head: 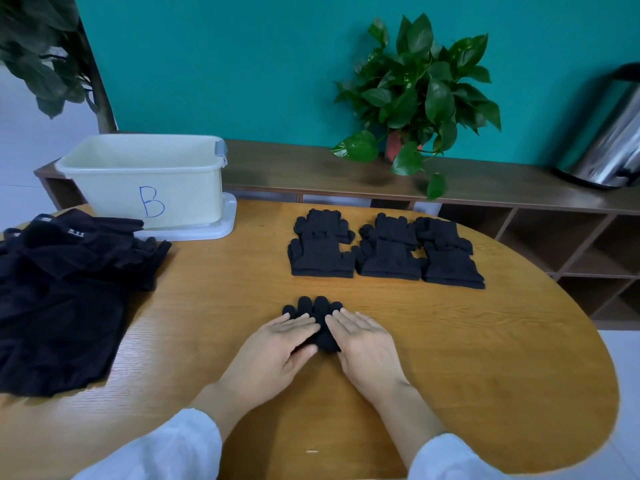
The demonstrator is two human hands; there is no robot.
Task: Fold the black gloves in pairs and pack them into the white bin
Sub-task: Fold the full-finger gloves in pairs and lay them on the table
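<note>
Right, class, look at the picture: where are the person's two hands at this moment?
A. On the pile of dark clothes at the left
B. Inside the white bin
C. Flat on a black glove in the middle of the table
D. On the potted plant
C: the left hand and the right hand both lie palm down on a black glove on the table, well short of the white bin.

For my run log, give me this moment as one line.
left hand and right hand: flat on black gloves | folded pairs: table | white bin: no gloves seen
</note>
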